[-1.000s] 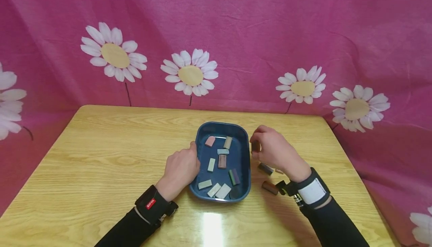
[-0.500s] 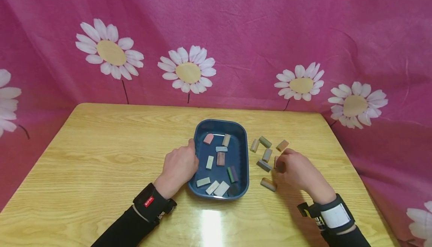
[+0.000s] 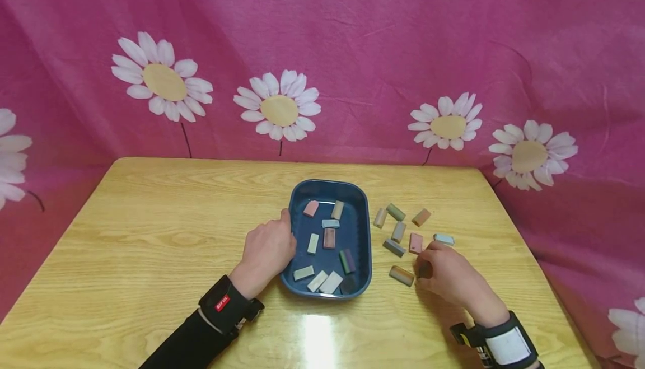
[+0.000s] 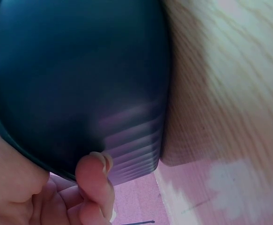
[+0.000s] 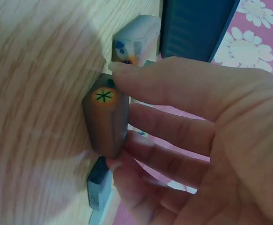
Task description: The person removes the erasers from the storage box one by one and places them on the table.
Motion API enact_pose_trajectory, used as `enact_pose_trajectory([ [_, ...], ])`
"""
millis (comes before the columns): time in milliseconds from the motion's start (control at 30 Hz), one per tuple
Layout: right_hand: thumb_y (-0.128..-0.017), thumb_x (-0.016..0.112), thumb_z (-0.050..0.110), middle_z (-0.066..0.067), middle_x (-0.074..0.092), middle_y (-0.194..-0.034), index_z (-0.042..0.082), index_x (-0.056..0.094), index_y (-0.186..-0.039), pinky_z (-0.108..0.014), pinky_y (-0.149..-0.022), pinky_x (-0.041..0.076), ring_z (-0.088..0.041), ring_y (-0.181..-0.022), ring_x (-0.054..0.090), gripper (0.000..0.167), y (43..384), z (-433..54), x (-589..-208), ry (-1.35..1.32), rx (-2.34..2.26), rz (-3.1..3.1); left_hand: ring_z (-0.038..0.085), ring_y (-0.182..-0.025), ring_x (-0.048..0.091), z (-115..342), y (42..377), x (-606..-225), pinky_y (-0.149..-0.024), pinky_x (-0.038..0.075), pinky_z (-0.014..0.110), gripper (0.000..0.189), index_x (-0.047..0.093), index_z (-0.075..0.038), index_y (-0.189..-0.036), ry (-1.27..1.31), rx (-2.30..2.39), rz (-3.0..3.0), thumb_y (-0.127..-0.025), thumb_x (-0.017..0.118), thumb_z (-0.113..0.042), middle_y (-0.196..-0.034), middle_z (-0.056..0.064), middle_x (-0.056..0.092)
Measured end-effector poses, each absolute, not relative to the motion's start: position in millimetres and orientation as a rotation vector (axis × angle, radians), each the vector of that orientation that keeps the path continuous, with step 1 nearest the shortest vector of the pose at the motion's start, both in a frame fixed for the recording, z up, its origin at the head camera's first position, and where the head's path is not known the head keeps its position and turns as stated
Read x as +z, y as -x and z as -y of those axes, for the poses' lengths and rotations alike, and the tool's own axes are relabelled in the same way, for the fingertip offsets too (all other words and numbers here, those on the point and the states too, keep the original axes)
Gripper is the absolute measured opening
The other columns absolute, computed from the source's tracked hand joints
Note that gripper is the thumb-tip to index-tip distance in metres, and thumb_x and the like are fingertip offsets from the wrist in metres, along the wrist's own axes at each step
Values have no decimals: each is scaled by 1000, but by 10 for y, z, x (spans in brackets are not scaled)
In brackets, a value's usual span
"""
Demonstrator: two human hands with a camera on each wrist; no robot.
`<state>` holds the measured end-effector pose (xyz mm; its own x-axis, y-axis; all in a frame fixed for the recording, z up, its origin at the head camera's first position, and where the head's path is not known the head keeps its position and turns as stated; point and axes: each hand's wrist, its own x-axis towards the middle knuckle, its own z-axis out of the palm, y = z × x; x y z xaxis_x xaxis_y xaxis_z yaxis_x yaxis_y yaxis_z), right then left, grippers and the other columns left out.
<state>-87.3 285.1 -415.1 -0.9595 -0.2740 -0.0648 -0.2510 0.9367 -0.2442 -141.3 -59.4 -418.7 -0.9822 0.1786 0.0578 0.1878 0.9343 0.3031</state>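
My left hand (image 3: pixel 267 248) grips the left rim of a dark blue rectangular tray (image 3: pixel 367 246); in the left wrist view its fingers press against the tray's outer wall (image 4: pixel 103 65). Out on the table, right of the tray, my right hand (image 3: pixel 450 279) pinches a brown block (image 5: pixel 107 124) between thumb and fingers, close over the wood. An orange, green-spoked wheel pattern shows on this block. Next to the hand lie a pink block (image 3: pixel 415 243), a pale blue block (image 3: pixel 444 239) and an amber-brown block (image 3: pixel 401 275).
Several other small blocks lie between tray and right hand, among them a green one (image 3: pixel 395 211) and an orange-brown one (image 3: pixel 421 217). Inside the tray are several blocks, such as a pink round-ended one (image 3: pixel 311 208). A pink daisy curtain (image 3: pixel 353 50) hangs behind the wooden table (image 3: pixel 191 212).
My right hand has moved from the tray's right side, out to the right and nearer me. The blocks it covered now show, and the brown block is in its fingers. The left hand keeps its hold.
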Motion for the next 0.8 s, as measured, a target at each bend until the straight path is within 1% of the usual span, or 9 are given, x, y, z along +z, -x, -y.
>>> enact_pose_trajectory([
  [133, -65, 88, 12, -1, 58, -88, 9, 71, -98, -33, -66, 44, -14, -74, 49, 38, 879, -2844, -4112, 432, -359, -3029, 18, -47, 51, 590, 1408, -4189, -42, 39, 30, 50, 51, 7, -135, 290, -480, 3057, -91, 59, -16, -59, 4, 52],
  [200, -68, 87, 13, -2, 60, -90, 9, 71, -103, -34, -66, 45, -14, -75, 50, 39, 897, -2818, -4078, 449, -371, -3057, 18, -46, 50, 591, 1406, -4189, -41, 38, 29, 50, 51, 7, -135, 292, -480, 3054, -91, 59, -16, -58, 3, 51],
  [267, -73, 84, 15, -3, 61, -92, 8, 70, -106, -37, -67, 47, -16, -77, 54, 36, 924, -2771, -4030, 450, -395, -3084, 17, -46, 49, 594, 1404, -4187, -41, 37, 29, 50, 51, 7, -135, 294, -484, 3049, -91, 59, -15, -56, 3, 49],
  [400, -82, 76, 16, -6, 66, -93, 6, 69, -106, -37, -67, 49, -18, -75, 60, 27, 1011, -2599, -3958, 480, -515, -3147, 17, -45, 49, 605, 1406, -4188, -40, 36, 29, 50, 51, 8, -135, 302, -487, 3039, -91, 58, -15, -55, 2, 48],
  [533, -85, 73, 15, -4, 66, -91, 8, 70, -100, -33, -64, 50, -17, -74, 63, 17, 1132, -2363, -3964, 545, -665, -3205, 17, -44, 49, 611, 1409, -4182, -40, 37, 29, 50, 51, 8, -135, 299, -488, 3043, -91, 58, -15, -55, 3, 49],
  [600, -86, 73, 16, -3, 65, -89, 9, 69, -98, -32, -63, 50, -17, -75, 64, 15, 1200, -2245, -3979, 548, -702, -3209, 18, -45, 50, 609, 1410, -4177, -40, 37, 30, 50, 51, 7, -135, 294, -489, 3046, -91, 59, -16, -57, 3, 51],
  [667, -88, 72, 20, -1, 63, -87, 9, 69, -103, -31, -63, 49, -16, -75, 61, 18, 1272, -2132, -3992, 497, -705, -3192, 18, -46, 51, 603, 1412, -4175, -41, 38, 30, 50, 51, 7, -135, 290, -490, 3050, -91, 59, -16, -58, 4, 53],
  [800, -91, 68, 26, 1, 59, -75, 7, 64, -115, -29, -58, 45, -15, -65, 54, 31, 1392, -1958, -4021, 369, -679, -3160, 19, -48, 53, 591, 1410, -4186, -42, 39, 31, 50, 52, 6, -135, 287, -485, 3056, -91, 59, -17, -61, 6, 56],
])
